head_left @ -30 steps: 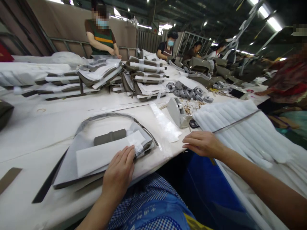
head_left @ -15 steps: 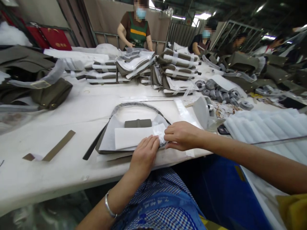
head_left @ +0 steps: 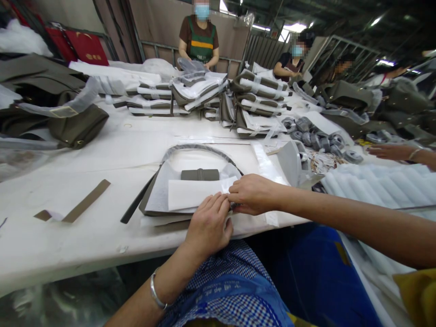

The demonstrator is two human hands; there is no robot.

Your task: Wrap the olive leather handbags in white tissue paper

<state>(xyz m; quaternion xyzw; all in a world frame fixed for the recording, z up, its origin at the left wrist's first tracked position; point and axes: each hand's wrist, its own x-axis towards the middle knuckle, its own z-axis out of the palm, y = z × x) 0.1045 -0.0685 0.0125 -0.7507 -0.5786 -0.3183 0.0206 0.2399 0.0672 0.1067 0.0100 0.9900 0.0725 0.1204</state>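
Observation:
A flat olive-grey handbag (head_left: pixel 150 203) lies in front of me, its arched handle (head_left: pixel 197 146) wrapped in clear film. White sheeting covers its face, with a white foam strip (head_left: pixel 185 195) along the near edge and an olive tab (head_left: pixel 200 175) above. My left hand (head_left: pixel 209 222) is closed over the bag's near right edge, fingers on top and thumb below. Beside it, my right hand (head_left: pixel 252 193) pinches clear plastic (head_left: pixel 227 184) at the right end of the foam strip. The fingertips of both hands nearly meet, hiding that corner.
Stacked wrapped bags (head_left: pixel 200 88) stand across the table, with more bags (head_left: pixel 75 122) at left. Olive strips (head_left: pixel 86 200) lie left. Right are wrapped rolls (head_left: pixel 316 136), padded sheets (head_left: pixel 378 184) and another person's hand (head_left: pixel 391 152). Co-workers (head_left: pixel 202 41) stand opposite.
My left hand has shifted to the bag's near edge, its thumb now showing. My right hand stays at the corner. Another person's hand has entered from the right. The view has shifted slightly.

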